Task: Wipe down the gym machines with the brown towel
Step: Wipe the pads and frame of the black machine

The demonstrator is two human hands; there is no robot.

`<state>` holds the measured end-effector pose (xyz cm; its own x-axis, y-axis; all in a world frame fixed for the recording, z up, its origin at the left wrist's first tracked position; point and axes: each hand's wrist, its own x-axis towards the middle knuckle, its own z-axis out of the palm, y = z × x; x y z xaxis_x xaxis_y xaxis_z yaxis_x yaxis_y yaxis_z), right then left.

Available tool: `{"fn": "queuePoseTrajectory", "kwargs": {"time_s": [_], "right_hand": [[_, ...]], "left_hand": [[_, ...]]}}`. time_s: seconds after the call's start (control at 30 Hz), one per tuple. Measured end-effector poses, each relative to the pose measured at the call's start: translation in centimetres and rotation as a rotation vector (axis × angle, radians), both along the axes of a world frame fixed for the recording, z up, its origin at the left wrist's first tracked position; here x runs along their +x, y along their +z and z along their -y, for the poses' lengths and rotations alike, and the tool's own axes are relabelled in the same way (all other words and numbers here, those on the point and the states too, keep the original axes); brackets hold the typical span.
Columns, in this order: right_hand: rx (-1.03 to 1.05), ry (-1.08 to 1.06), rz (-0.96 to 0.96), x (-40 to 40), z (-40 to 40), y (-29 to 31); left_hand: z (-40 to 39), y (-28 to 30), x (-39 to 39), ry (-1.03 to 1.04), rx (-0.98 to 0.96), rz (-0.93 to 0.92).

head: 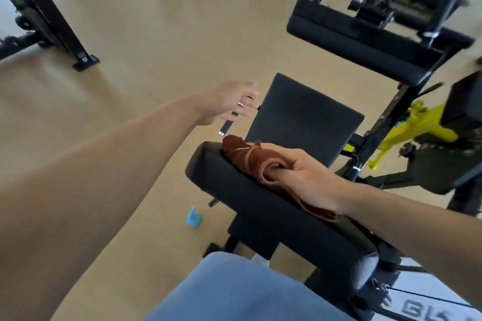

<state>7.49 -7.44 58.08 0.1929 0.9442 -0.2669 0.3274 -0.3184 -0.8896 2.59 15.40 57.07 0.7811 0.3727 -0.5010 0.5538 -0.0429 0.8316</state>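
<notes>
Brown towel [257, 161]: soft, napped cloth, bunched into a loose roll with a paler hemmed edge. I read its long axis as diagonal, far end toward upper left, near end trailing lower right under my wrist. It lies on the black padded arm rest [234, 185], a rounded block of finely textured vinyl.

My right hand [302, 180]: closed around the towel, palm pressing it onto the pad.

My left hand [227, 101]: fingers spread loosely, gripping nothing, held over a dark handle [226, 128] with a metal end cap; ring on one finger.

Seat pad [305, 117]: flat black rectangle beyond the arm rest, on a black steel frame with yellow-green parts [414, 130] at right.

Floor [156, 34]: smooth tan, slightly glossy. Small blue object [193, 219] stands on it; too blurred to name.
</notes>
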Motion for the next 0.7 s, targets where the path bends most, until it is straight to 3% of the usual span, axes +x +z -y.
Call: {"fn": "queuePoseTrajectory", "kwargs": {"time_s": [0.1,0.27,0.33,0.5,0.7], "right_hand": [[-0.012,-0.008,0.224,-2.9,0.8,2.7],[-0.131,-0.099,0.832,-7.9,1.7,4.0],[-0.128,-0.165,0.928,-8.8,2.1,3.5],[-0.154,-0.364,0.963,-9.4,5.6,2.6],[-0.193,-0.816,0.689,-8.5,10.9,2.2]], "left_hand": [[1.5,1.2,-1.3,-0.107,0.039,0.037],[4.2,1.6,-3.1,-0.255,0.105,0.016],[5.1,1.8,-3.7,-0.347,0.144,-0.009],[6.3,1.8,-4.2,-0.616,0.374,-0.160],[6.2,1.8,-3.4,-0.839,0.559,-0.349]]}}
